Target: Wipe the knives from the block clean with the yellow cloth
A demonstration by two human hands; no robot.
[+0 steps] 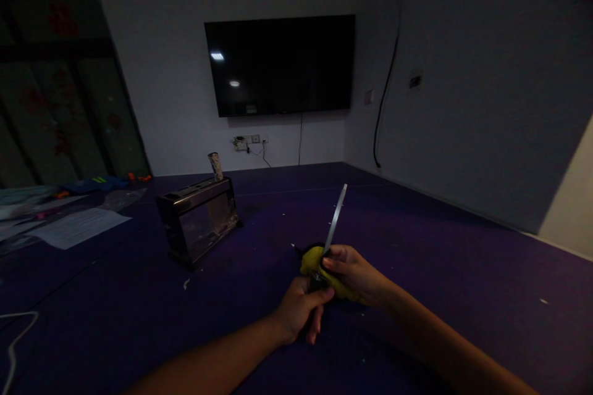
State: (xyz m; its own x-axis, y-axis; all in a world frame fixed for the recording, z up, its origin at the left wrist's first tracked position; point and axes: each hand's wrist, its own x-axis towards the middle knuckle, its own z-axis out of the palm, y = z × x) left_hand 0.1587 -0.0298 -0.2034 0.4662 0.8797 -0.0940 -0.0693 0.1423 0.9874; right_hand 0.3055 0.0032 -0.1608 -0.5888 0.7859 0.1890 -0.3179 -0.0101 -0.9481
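A knife (336, 217) with a narrow silver blade points up and away from me, slightly tilted to the right. My left hand (301, 308) is closed around its dark handle, which the fingers mostly hide. A yellow cloth (312, 259) is bunched about the lower blade. With the fingers pinched, my right hand (354, 271) grips this cloth against the blade. To the left stands a dark knife block (204, 222) with clear sides and slots on top. One patterned handle (215, 166) sticks up from it.
The purple floor (417, 247) has small white scraps scattered on it. Papers (78, 226) and plastic wrapping lie at the left, and a white cable (18, 339) is at the lower left edge. A television (282, 68) hangs on the far wall, with a loose black cable (388, 80) to its right.
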